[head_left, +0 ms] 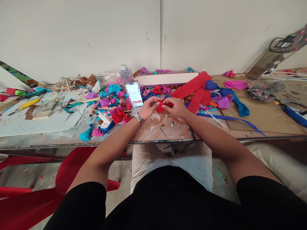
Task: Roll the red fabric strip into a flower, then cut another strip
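Note:
Between my two hands, just above the table's front part, is a small piece of red crepe paper (159, 108). My left hand (149, 108), with a metal watch on the wrist, pinches its left side. The fingers of my right hand (176, 107) close on its right side. Beyond and to the right lie long red crepe paper strips (192, 86). A lit phone (134, 95) leans upright behind my left hand. Crumpled paper pieces in blue, purple, pink and red (112, 102) crowd the table left of my hands.
A clear plastic bottle (126, 75) stands behind the phone. Toward the left are a yellow utility knife (29, 103), green-handled pliers (72, 107) and wooden sticks (68, 84). Cardboard (268, 118) covers the right side, with a tilted grey water bottle (267, 62). Another person's leg (271, 159) shows at right.

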Demonstrator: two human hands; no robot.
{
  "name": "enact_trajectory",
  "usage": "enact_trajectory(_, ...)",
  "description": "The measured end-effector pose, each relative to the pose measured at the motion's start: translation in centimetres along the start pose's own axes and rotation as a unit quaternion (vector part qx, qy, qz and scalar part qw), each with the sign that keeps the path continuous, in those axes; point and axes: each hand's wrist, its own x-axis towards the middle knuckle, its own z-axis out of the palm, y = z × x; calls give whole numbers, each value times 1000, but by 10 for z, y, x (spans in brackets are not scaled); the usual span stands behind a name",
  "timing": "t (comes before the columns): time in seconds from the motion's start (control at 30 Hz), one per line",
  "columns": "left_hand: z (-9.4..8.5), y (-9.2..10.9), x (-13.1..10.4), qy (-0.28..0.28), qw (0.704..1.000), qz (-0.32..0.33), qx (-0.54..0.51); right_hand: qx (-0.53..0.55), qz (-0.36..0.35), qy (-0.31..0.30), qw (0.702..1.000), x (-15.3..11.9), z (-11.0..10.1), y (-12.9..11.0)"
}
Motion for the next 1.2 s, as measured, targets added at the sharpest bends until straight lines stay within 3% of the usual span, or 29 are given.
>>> enact_trajectory(0.4, 2, -5, -3, -19, 993, -62, -94, -5, 0, -3, 1000, 1, 0, -2)
enact_trajectory(1.2, 3, -3, -3, -42, 995, -69, -64, -38, -6, -8, 999, 1, 1, 0)
